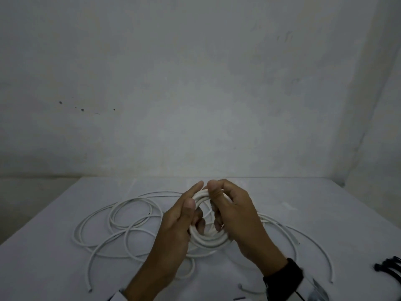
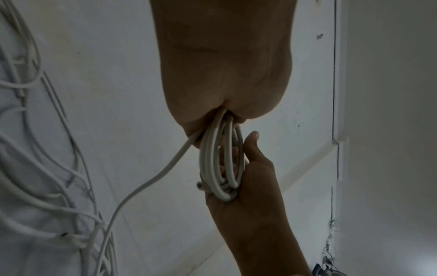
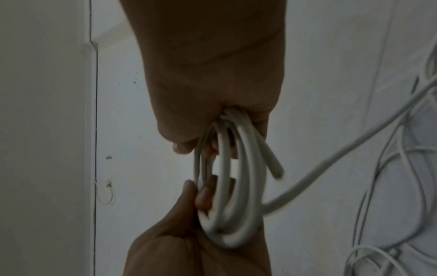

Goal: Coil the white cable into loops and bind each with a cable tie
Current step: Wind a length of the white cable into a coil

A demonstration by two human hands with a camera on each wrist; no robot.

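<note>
Two hands are closed on one small coil [image 1: 206, 235] of the white cable [image 1: 130, 216], which is held upright between them above the table [image 1: 65, 268]. The coil's left side is gripped by the left hand [image 1: 178, 222], thumb laid over the near face and fingers passed through the ring. The right side is gripped by the right hand [image 1: 234, 213], thumb pressed on the coil's top and fingers curled through the opening. Several turns, lying side by side, are seen in the left wrist view [image 2: 220, 168], clamped at both ends by the two palms. A short free end [image 3: 274, 166] is seen projecting from the right hand's grip in the right wrist view. One strand is seen leaving the coil beside the left hand and running down to the uncoiled cable, which lies in loose overlapping loops on the table, mostly left of and beneath the hands, with one arc to the right. Black cable ties [image 1: 388, 267] lie well to the right of the right hand.
</note>
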